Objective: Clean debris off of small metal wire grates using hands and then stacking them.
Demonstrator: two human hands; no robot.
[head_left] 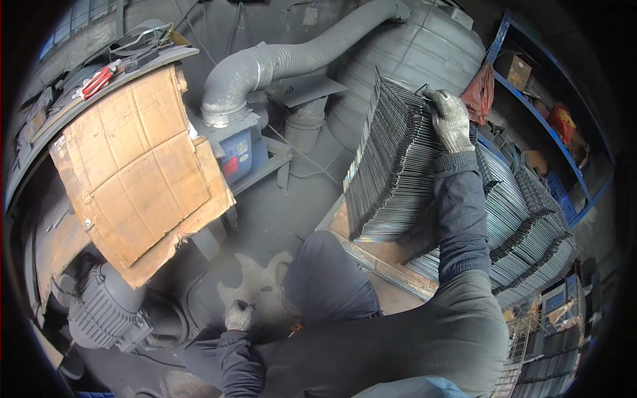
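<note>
My right hand (452, 121), in a pale grey work glove, reaches out to the top of a tall stack of dark metal wire racks (391, 159). Its fingers curl over the upper edge of a wire rack; part of the grip is hidden behind the glove. Low in the view, left of my bent knee (328, 282), my left hand (239, 316) wears the same kind of glove. Its fingers are curled in, and nothing shows in them. More wire racks (524, 225) lie piled to the right of my right forearm.
A wooden pallet edge (381, 262) runs beneath the racks. Cardboard (142, 172) hangs off a bench at left, above a grey motor (106, 308). A ribbed duct (318, 46) joins a large tank (424, 46) behind. Blue shelving (531, 106) stands at far right.
</note>
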